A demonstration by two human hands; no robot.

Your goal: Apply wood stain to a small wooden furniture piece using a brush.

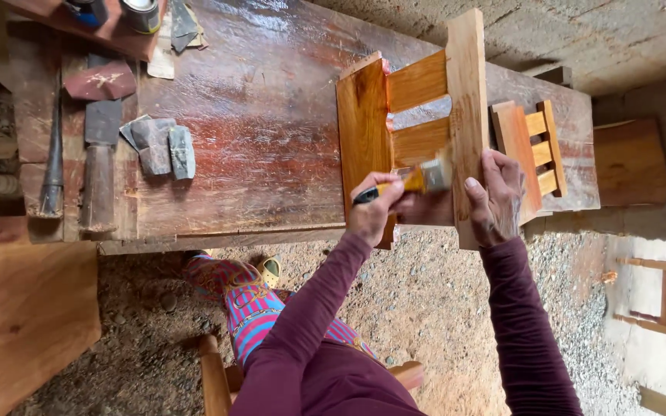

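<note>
brush (418, 179) in left hand (371, 212); right hand (496, 199) steadies frame (465, 92) at bench edge.

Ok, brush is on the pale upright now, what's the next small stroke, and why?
Probably draw the brush along the pale upright, away from the right hand. That board looks dull and bare, while the wide board and slats already shine amber.

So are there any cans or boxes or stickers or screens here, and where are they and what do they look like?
Dark round can: top left corner, on a reddish wooden shelf, cut off by the picture's edge; blue and black.
Silvery round can: right beside the dark one on the same shelf; shiny metal top, dark side with a label too small to tell.
No boxes, signs or screens show.
</note>
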